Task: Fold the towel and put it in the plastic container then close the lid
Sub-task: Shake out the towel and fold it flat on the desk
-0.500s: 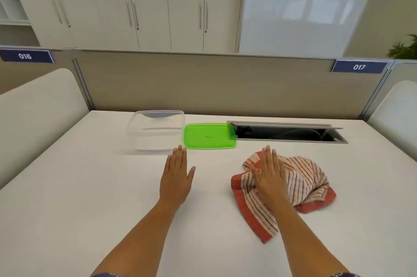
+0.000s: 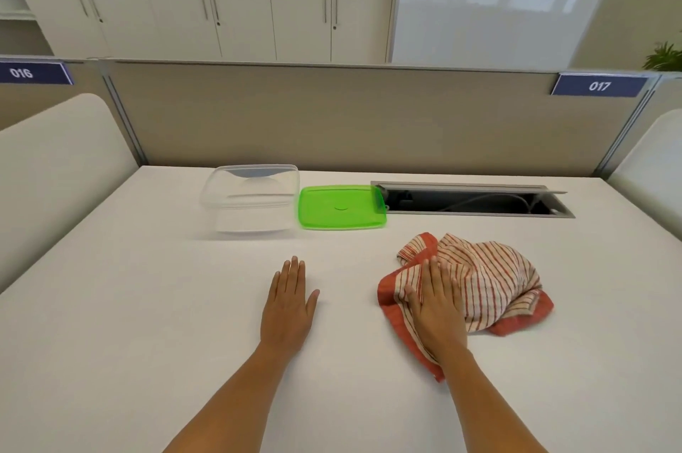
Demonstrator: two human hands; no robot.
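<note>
A crumpled towel (image 2: 491, 279), white with red stripes and a red border, lies on the white table (image 2: 147, 305) right of centre. My right hand (image 2: 437, 305) rests flat on the towel's left part, fingers straight and together, gripping nothing. My left hand (image 2: 289, 301) lies flat on the bare table, left of the towel and apart from it. A clear plastic container (image 2: 251, 203) stands open further back on the left. Its green lid (image 2: 341, 208) lies flat on the table just right of the container.
A cable slot (image 2: 472, 201) with an open metal flap is cut into the table behind the towel, touching the lid's right corner. A beige partition (image 2: 350, 113) closes the far edge. Curved white dividers (image 2: 55, 164) stand at both sides.
Both hands sit a little nearer to me than before, the right one lower on the towel. The towel, container and lid lie as they did.
</note>
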